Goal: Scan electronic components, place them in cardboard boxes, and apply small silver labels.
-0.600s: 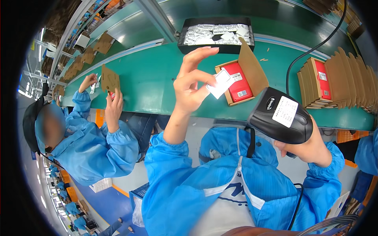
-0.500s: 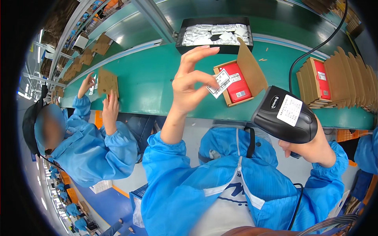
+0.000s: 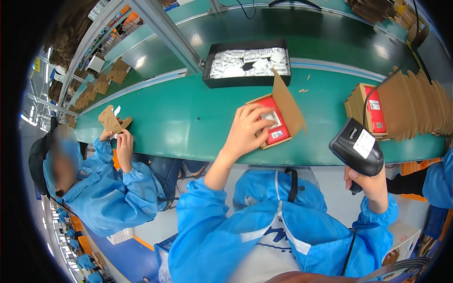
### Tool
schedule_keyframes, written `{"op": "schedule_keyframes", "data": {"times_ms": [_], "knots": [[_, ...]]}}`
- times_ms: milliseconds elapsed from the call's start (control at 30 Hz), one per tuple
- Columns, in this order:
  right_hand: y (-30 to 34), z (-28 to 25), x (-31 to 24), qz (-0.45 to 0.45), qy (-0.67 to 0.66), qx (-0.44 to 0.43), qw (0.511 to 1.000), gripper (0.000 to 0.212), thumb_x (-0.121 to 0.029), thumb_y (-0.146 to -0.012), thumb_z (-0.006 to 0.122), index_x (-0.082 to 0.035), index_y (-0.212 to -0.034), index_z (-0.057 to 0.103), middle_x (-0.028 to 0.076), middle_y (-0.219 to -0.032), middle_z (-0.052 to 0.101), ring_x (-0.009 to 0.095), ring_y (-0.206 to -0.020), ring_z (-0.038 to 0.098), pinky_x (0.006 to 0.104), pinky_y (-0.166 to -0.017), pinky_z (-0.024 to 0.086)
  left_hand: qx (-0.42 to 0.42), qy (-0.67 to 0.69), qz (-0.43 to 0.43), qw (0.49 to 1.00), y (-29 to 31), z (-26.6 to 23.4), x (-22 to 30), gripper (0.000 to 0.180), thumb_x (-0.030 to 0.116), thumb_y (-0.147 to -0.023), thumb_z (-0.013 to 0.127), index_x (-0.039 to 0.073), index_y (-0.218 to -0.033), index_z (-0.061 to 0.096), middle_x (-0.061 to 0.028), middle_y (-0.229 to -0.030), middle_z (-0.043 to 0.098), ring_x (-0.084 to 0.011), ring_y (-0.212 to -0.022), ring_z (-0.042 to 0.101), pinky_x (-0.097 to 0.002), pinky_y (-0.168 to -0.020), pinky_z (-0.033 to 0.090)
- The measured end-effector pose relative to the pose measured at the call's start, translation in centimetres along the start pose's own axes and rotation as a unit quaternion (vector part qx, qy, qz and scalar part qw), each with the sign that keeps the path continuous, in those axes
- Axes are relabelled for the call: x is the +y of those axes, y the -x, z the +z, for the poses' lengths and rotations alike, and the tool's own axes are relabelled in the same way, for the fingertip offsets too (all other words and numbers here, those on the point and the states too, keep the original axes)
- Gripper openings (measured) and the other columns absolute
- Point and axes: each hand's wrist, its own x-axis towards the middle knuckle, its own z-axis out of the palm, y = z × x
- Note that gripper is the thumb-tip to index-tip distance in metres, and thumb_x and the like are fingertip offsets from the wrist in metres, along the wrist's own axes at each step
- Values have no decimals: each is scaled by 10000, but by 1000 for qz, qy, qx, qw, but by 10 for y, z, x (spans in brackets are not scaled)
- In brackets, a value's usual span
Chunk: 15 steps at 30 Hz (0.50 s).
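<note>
My left hand [image 3: 245, 129] is over an open brown carton [image 3: 288, 106] with a red pack [image 3: 283, 126] inside. Its bent fingertips press a white barcode slip [image 3: 271, 119] against the top of the pack; the fingers partly hide it, and I cannot tell it fully apart from the pack's own label. The carton's lid stands up on the right side. In my right hand [image 3: 370, 181] is a black handheld barcode scanner [image 3: 351, 150], gripped by its handle, held in front of the table's near edge and to the right of the carton.
A black tray [image 3: 247, 82] of white slips stands behind the carton. At right, a row of opened brown cartons [image 3: 410, 106] has a red pack [image 3: 375, 113] in front. The scanner's cable passes there. A person at left folds a brown carton [image 3: 109, 120] over the green table [image 3: 179, 127].
My left hand has lowered the barcode slip from mid-air onto the red pack. My right hand has shifted the scanner right and down, away from the carton. The view has shifted a little.
</note>
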Motion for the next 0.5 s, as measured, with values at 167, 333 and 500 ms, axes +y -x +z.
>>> {"op": "schedule_keyframes", "data": {"times_ms": [167,333,500], "knots": [[-1,-10,9,-6,22,25,999,255,36,-681,654,60,-921,570,99,-658,603,160,-522,581,259,-463,473,46,-18,-68,996,2,-2,6,346,149,-704,616,50,-1035,580,-87,-1030,578,-277,-1012,495,-409,-878,352],[8,-20,33,-5,-49,26,998,393,74,-686,649,55,-1035,471,137,-739,607,194,-582,603,290,-495,486,1,-83,-150,985,-2,20,86,819,421,-683,688,-16,-1293,360,-167,-1308,397,-326,-1198,378,-426,-987,286],[1,-1,54,-3,-28,-8,1000,374,25,-684,705,61,-1018,539,100,-805,623,131,-586,590,257,-487,490,33,-149,-209,966,4,47,66,710,303,-704,673,8,-1283,385,-139,-1376,340,-330,-1199,379,-419,-956,315]]}}
